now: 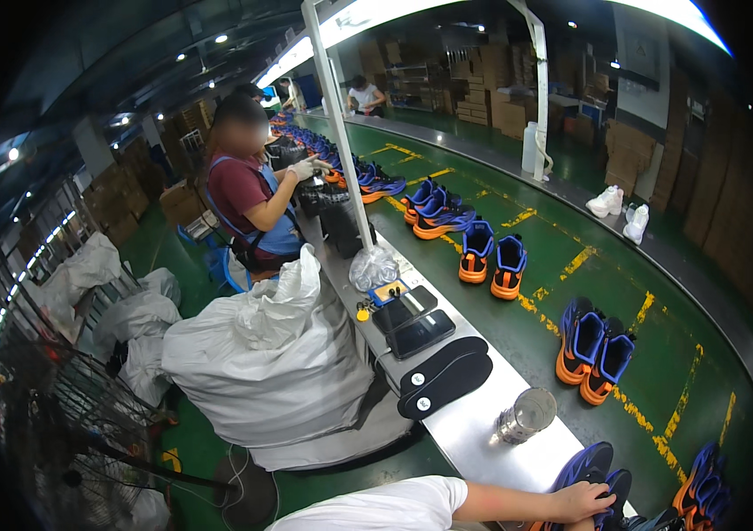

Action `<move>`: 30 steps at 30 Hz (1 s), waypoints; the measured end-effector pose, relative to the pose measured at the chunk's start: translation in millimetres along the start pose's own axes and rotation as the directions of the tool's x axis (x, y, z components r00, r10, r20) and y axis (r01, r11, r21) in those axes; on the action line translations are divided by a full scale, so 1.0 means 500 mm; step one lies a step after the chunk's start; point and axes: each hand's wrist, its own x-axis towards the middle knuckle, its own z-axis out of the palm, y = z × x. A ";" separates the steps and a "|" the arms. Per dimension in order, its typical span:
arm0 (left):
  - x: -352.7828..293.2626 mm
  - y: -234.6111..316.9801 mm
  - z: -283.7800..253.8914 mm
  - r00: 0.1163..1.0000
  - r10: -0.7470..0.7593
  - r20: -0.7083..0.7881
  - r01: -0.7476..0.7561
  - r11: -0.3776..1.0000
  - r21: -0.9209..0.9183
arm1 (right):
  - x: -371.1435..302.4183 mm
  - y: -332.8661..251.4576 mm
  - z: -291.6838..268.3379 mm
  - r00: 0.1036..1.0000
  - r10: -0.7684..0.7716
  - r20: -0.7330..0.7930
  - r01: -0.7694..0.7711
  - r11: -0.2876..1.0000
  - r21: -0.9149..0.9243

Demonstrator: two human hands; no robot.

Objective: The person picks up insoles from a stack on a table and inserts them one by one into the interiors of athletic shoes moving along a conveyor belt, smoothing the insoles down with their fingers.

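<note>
At the lower right, my left hand [590, 502] reaches out from a white sleeve and grips a dark blue and black sneaker [617, 488] with its fingers curled over the shoe's upper. Its mate, a blue sneaker with orange trim [584, 466], stands beside it at the metal bench's edge. A sliver of skin shows below my left wrist at the lower rim; the fingers of my right hand are hidden. Near the shoes, a clear cup [531, 411] stands on the bench [474, 434]. Farther along lie black insoles [447, 376] with round white labels.
Pairs of blue and orange sneakers [493, 257] line the green conveyor [562, 221] with yellow marks. Two dark phone-like devices [413, 320] and a clear bag [374, 268] lie on the bench. A large white sack [270, 354] and a fan [75, 460] stand left. A gloved co-worker [248, 190] works beyond.
</note>
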 end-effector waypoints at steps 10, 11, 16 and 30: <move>0.003 -0.031 0.046 0.952 -0.247 -0.182 0.185 0.935 -0.302 | -0.023 0.028 0.006 0.993 -0.049 0.107 0.035 0.992 0.124; 0.016 -0.010 0.021 0.932 -0.362 -0.007 0.325 0.846 -0.422 | -0.025 0.043 0.015 0.992 -0.048 0.120 0.029 0.988 0.152; 0.023 -0.005 0.002 0.934 -0.324 0.152 0.357 0.876 -0.324 | -0.027 0.044 0.028 0.995 -0.040 0.090 0.027 0.989 0.143; 0.059 0.032 -0.025 0.993 -0.118 0.024 0.106 0.950 0.294 | 0.019 0.064 0.030 0.970 0.043 0.239 -0.045 0.999 0.006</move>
